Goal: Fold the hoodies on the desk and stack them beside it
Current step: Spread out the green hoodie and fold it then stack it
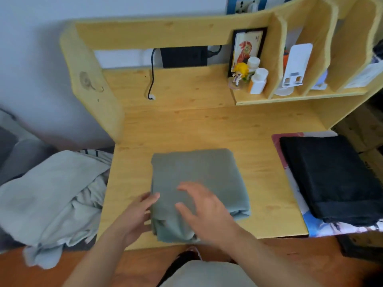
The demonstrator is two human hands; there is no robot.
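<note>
green hoodie (196,179) folded, near front edge of worktop (186,125) | left hand (134,216) at its left edge, fingers straight, touching | right hand (205,208) spread open over it | black hoodie (331,179) folded at right

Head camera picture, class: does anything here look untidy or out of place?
Yes. A pale crumpled garment lies heaped left of the desk, partly hanging off its support. The green folded hoodie has a loose, bunched near edge by the left hand. The black folded garment looks neat.
</note>
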